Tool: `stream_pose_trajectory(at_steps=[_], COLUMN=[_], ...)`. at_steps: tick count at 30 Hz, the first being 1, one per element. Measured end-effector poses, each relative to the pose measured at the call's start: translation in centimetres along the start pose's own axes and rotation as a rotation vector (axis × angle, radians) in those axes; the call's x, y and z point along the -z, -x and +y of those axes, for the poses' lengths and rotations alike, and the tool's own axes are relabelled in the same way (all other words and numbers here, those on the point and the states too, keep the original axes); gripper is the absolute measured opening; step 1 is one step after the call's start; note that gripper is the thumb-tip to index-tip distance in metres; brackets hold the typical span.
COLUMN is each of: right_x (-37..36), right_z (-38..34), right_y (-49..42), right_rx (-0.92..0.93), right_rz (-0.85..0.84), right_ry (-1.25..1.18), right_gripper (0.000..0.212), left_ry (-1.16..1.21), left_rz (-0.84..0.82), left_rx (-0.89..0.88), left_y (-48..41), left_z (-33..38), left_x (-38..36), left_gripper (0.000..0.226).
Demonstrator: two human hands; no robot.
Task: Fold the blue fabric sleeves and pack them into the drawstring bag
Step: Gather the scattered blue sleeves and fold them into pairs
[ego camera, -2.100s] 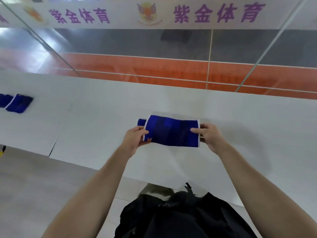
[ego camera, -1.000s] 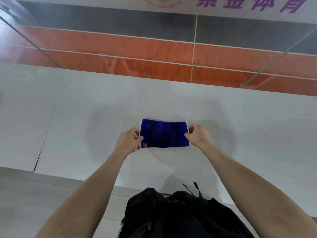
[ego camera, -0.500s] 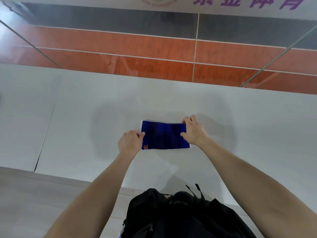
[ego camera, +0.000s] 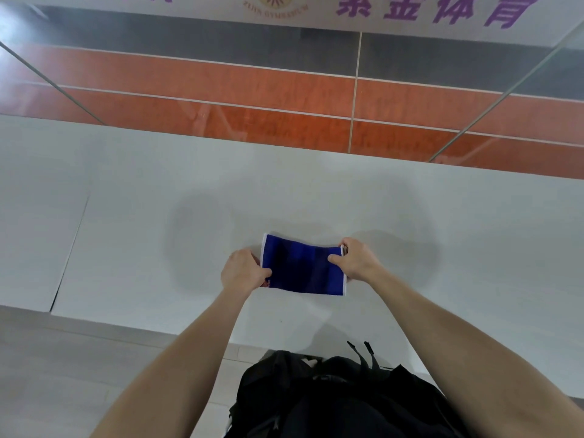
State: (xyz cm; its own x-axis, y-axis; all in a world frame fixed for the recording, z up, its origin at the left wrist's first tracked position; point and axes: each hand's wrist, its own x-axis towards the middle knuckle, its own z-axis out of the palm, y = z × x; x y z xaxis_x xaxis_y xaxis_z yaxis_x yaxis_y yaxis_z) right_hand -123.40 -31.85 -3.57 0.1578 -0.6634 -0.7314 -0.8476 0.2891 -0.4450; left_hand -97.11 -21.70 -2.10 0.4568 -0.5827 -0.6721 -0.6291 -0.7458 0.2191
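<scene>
A blue fabric sleeve (ego camera: 301, 268) with white edging lies folded flat on the white table (ego camera: 158, 241), in the middle of the head view. My left hand (ego camera: 243, 271) pinches its left edge, thumb on top of the fabric. My right hand (ego camera: 355, 262) grips its right edge, thumb pressed on the blue cloth. A black drawstring bag (ego camera: 341, 396) hangs below, between my forearms at the table's near edge, with its cords sticking up.
Beyond the table's far edge runs an orange and grey wall panel (ego camera: 252, 99) with a white banner above it. A seam (ego camera: 71, 248) splits the table top at the left. Grey floor (ego camera: 63, 368) shows under the near edge.
The sleeve went from a longer piece with a tail at its left end to a shorter, even rectangle. Both hands shifted along its edges. The view tilted down; folded sleeves at the far left left the frame.
</scene>
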Motion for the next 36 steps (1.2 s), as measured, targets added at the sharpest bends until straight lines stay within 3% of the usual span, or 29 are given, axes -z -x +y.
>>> stream_pose_trajectory(at_steps=[4, 8, 11, 14, 18, 21, 24, 27, 30, 33, 36], right_x=[0.7, 1.7, 2.5, 3.5, 4.6, 5.4, 6.0, 6.5, 6.5, 6.1, 5.3], right_z=[0.8, 1.5, 1.2, 0.5, 0.1, -1.1, -2.4, -3.6, -4.6, -5.1, -5.5], right_y=[0.8, 1.2, 1.8, 2.4, 2.6, 3.5, 5.0, 6.1, 7.1, 8.1, 8.6], right_rx=[-0.012, 0.008, 0.041, 0.143, 0.248, 0.317, 0.373, 0.39, 0.461, 0.503, 0.531], right_rz=[-0.061, -0.038, -0.045, -0.038, 0.114, 0.15, 0.072, 0.028, -0.135, -0.314, -0.383], right_ry=[-0.055, -0.087, -0.22, -0.235, -0.174, -0.118, -0.106, -0.023, -0.013, -0.09, -0.14], right_gripper=[0.019, 0.022, 0.018, 0.016, 0.019, 0.012, 0.011, 0.031, 0.05, 0.044, 0.035], left_ry=[0.185, 0.639, 0.757, 0.838, 0.795, 0.679, 0.614, 0.548, 0.488, 0.455, 0.469], left_rz=[-0.038, -0.144, -0.273, -0.315, -0.383, -0.392, -0.371, -0.348, -0.325, -0.299, -0.281], left_rx=[-0.034, 0.026, -0.05, -0.109, -0.189, -0.279, -0.337, -0.372, -0.384, -0.388, -0.382], left_y=[0.4, 1.5, 2.7, 4.5, 6.9, 8.6, 9.9, 10.7, 11.4, 11.6, 11.9], left_z=[0.5, 0.8, 1.1, 1.4, 2.0, 3.1, 4.1, 4.6, 5.0, 4.9, 4.0], left_x=[-0.7, -0.4, 0.4, 2.2, 4.6, 5.9, 6.9, 7.6, 7.9, 8.1, 8.5], left_gripper=[0.024, 0.056, 0.043, 0.048, 0.032, 0.036, 0.041, 0.03, 0.034, 0.036, 0.033])
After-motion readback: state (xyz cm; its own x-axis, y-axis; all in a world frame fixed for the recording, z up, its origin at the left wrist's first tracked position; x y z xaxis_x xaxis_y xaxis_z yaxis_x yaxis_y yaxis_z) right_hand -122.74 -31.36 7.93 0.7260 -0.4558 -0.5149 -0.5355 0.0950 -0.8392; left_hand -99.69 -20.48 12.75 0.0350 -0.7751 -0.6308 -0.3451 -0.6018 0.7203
